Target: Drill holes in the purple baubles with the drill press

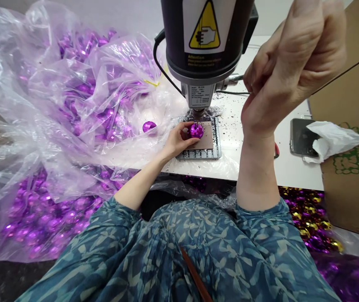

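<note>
Between the thumb and fingers of my left hand (179, 137) sits a shiny purple faceted ball (195, 131). It rests on a small brown board (208, 136) over the slotted metal base (198, 155) of a bench drill press. Directly above the ball is the drill's chuck (198, 112); the bit's tip is too small to make out. My right hand (295, 63), raised at the upper right, is closed around the drill press handle (236, 78), most of which its fingers hide. The black drill press head (203, 69) bears a yellow warning triangle.
Clear plastic bags (40, 96) full of purple balls cover the left side. A loose purple ball (149, 127) lies on the plastic. Dark shavings dot the white table (229, 144). At right are a phone (303, 136), crumpled tissue (336, 138), a cardboard box (352, 188) and gold and purple balls (308, 218).
</note>
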The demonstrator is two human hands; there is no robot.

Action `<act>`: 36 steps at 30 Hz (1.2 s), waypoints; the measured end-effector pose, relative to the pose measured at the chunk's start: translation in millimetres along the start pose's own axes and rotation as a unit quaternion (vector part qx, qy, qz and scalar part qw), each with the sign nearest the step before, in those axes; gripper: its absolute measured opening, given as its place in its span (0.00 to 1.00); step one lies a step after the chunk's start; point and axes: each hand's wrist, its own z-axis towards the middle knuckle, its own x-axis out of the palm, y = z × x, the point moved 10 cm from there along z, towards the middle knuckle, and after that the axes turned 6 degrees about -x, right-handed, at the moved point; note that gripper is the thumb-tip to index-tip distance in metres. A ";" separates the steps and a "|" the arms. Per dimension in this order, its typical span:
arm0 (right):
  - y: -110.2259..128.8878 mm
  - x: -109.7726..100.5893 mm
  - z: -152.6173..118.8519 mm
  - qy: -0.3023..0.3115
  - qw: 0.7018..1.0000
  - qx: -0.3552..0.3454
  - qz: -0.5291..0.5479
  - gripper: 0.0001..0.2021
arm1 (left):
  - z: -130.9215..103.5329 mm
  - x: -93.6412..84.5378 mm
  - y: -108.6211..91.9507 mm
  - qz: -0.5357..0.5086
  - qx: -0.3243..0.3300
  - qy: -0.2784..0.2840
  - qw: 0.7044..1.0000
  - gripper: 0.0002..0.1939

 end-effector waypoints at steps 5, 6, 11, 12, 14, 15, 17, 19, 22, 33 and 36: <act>0.8 -0.1 0.2 0.005 1.000 -0.023 -0.008 0.19 | -0.2 4.4 -5.6 0.057 0.064 -0.043 0.995 0.33; 1.4 -0.6 0.0 0.006 1.000 -0.026 -0.013 0.18 | 0.7 6.2 -3.3 0.052 0.064 -0.041 0.996 0.32; 3.8 -0.9 -2.6 0.023 0.998 -0.013 -0.048 0.16 | 0.8 12.6 0.9 0.027 0.082 -0.018 0.996 0.32; 4.6 -0.5 -3.6 0.026 0.998 -0.014 -0.052 0.16 | 0.3 12.7 0.8 0.023 0.084 -0.016 0.996 0.32; 7.8 -2.6 -6.4 0.014 0.997 -0.029 -0.069 0.18 | -0.5 12.0 0.7 0.019 0.082 -0.016 0.996 0.33; 9.6 -4.1 -8.4 0.006 0.996 -0.040 -0.082 0.20 | -0.7 11.7 0.5 0.019 0.079 -0.017 0.997 0.33; 11.9 -7.7 -13.6 -0.008 0.993 -0.057 -0.106 0.23 | -1.1 11.5 -0.7 0.018 0.075 -0.016 0.997 0.33; 11.6 -11.7 -19.3 -0.018 0.991 -0.064 -0.115 0.26 | -1.3 11.4 -2.0 0.014 0.070 -0.016 0.997 0.33; 7.8 -17.2 -26.4 -0.029 0.989 -0.066 -0.129 0.32 | -1.6 11.7 -2.6 0.009 0.062 -0.014 0.998 0.33; -5.0 -42.8 -46.5 -0.025 0.987 -0.080 -0.134 0.37 | -2.4 12.7 -0.4 0.014 0.064 -0.004 0.998 0.33; -7.5 -52.8 -53.1 -0.033 0.986 -0.078 -0.143 0.39 | -2.6 13.2 -0.8 0.014 0.066 -0.002 0.998 0.33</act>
